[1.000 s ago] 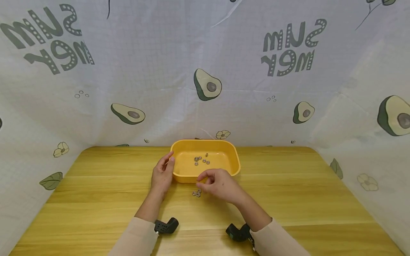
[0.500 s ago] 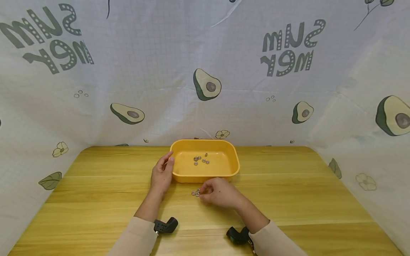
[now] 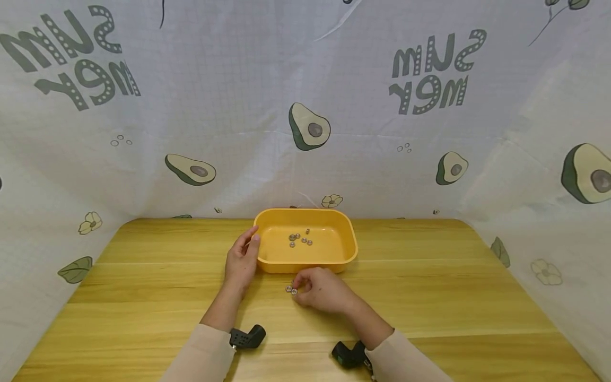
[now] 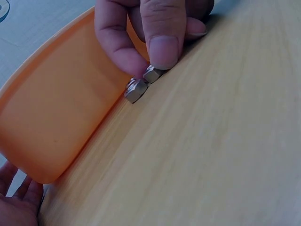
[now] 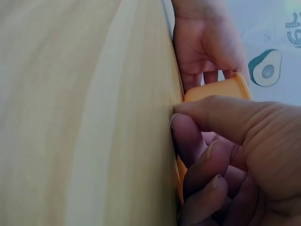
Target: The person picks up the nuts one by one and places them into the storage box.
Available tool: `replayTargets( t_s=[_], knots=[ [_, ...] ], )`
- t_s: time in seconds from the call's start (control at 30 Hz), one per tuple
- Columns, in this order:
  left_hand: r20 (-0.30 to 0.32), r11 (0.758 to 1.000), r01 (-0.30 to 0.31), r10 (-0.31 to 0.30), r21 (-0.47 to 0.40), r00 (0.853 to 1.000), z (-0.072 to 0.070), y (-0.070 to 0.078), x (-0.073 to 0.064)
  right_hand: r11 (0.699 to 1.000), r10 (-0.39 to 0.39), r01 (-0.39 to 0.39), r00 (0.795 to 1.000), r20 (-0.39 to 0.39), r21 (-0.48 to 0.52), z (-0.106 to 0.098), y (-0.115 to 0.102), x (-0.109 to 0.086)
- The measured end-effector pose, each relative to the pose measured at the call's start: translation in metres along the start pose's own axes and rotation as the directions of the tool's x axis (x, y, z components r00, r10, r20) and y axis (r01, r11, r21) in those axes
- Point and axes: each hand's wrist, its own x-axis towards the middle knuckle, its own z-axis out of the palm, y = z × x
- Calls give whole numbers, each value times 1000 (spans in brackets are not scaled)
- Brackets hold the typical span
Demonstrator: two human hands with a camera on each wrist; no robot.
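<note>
Thumb and forefinger of the right hand [image 3: 324,291] are nearly tip to tip, low over the wood, with the other fingers curled in behind them; from my end I cannot tell whether anything is caught between the two tips. Nearest to me, at the bottom edge, come two pale beige sleeves [image 3: 202,353] [image 3: 403,358], and just beyond each cuff a stubby black plastic wrist device [image 3: 248,338] [image 3: 349,355]. Up the forearms I go, and right at those fingertips are two small silvery hexagonal metal nuts [image 3: 288,288], side by side on the tabletop, just in front of the tray. My left-wrist feed has the thumb overlapping one of them and the forefinger reaching down right beside the pair. Over to the left hand [image 3: 242,265]: loosely extended, it rests its fingers and thumb against the left side of a yellow rectangular plastic tray [image 3: 281,267] with rounded corners. Inside that tray I count at least six more metal nuts [image 3: 304,240], scattered around the middle of the floor, one of them apparently up on its edge. Under it all lies a yellowish wood-grain table [image 3: 429,297], and beyond its far edge hangs a white cloth backdrop [image 3: 372,175] printed with avocados, flowers and mirrored grey lettering reading "summer".
</note>
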Motion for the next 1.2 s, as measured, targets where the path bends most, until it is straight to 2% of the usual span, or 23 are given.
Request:
replayTargets(
  t_s=[0.3, 0.5, 0.63, 0.83, 0.93, 1.2],
  knots=[
    [0, 1000, -6, 6, 1, 1000, 0, 1, -1, 1000, -8, 8, 1000, -8, 0, 1, 1, 1],
    [3, 1000, -11, 11, -1, 1000, 0, 3, -3, 999, 13, -13, 1000, -1, 44, -3, 1, -1],
    [1, 1000, -4, 4, -5, 1000, 0, 2, -3, 996, 19, -19, 1000, 5, 82, -7, -3, -2],
    [9, 1000, -7, 8, -7, 1000, 0, 1, -3, 997, -24, 24, 1000, 2, 73, -13, -10, -6],
    [10, 1000, -9, 9, -8, 1000, 0, 2, -3, 997, -12, 12, 1000, 1, 71, -16, -14, -8],
    [12, 1000, -8, 8, -15, 1000, 0, 2, -2, 999, -7, 10, 997, -73, 39, -28, -24, -12]
  ],
)
